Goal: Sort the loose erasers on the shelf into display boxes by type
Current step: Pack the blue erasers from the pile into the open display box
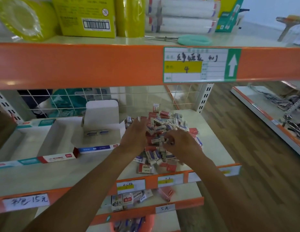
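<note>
– Orange-edged shop shelving [78,64] with cream boards, and a wood floor off to the right. Where are the erasers?
– They are heaped on the right half of the middle shelf [213,148]. It is a pile of loose erasers [162,126], red sleeves and blue-and-white sleeves mixed, with a few spilled toward the front edge.
– And the hands?
– Both are in the pile. The left hand [133,137] lies on its left slope, grip spread, with the fingers stretched forward and touching the sleeves. The right hand [181,144] is at the near right side, its grip pinching a small eraser [168,141] between curled fingertips and thumb. I cannot tell which type it is.
– Boxes?
– An open white display box [102,114], lid flap standing up, sits just left of the pile. Two blue-sleeved erasers [97,132] lie side by side inside it. Further left is a long shallow display box [58,159] with a teal-and-red front.
– Anything above?
– A handwritten price label [196,64] is on the upper beam. Teal-handled scissors [192,39] lie on the board above it, near yellow-green packs [85,15].
</note>
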A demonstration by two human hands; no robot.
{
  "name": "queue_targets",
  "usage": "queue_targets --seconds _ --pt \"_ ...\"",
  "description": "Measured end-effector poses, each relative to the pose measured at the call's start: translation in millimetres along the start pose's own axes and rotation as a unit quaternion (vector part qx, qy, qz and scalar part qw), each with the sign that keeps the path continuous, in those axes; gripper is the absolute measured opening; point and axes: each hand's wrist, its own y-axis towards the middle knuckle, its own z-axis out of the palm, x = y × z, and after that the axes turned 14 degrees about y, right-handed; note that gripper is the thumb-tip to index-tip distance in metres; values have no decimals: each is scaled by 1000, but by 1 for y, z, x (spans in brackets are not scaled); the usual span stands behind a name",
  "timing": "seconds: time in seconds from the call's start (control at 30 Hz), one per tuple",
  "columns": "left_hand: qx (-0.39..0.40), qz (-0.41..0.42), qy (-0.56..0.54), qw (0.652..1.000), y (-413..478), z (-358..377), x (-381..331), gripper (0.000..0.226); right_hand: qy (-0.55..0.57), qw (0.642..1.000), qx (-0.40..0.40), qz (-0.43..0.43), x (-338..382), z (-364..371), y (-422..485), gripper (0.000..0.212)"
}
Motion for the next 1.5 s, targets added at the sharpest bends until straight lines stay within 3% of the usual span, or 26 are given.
queue_targets --seconds 0.23,0.4,0.6,0.83,1.0,1.17,1.3,1.5 --pt "-55 -2 -35 998 2 -12 15 15 123 992 -7 13 4 -15 11 9" --pt "-12 -31 -140 990 7 -23 27 11 212 976 -49 -9 16 -17 21 7" --pt "29 -75 -227 971 8 -37 54 22 273 962 -22 -9 33 -2 37 4" --pt "32 -80 -193 977 4 -55 89 22 299 954 3 -30 69 23 58 9" --pt "43 -87 -182 978 -4 -66 115 28 220 974 26 -43 89 43 74 28" --pt "63 -83 -146 984 -5 -68 142 34 76 991 33 -108 103 65 90 24" --pt "82 -89 -122 985 0 -68 153 32 -22 987 49 -149 112 84 106 25" --pt "104 -84 -88 987 5 -62 164 33 -166 974 70 -137 104 110 126 26"
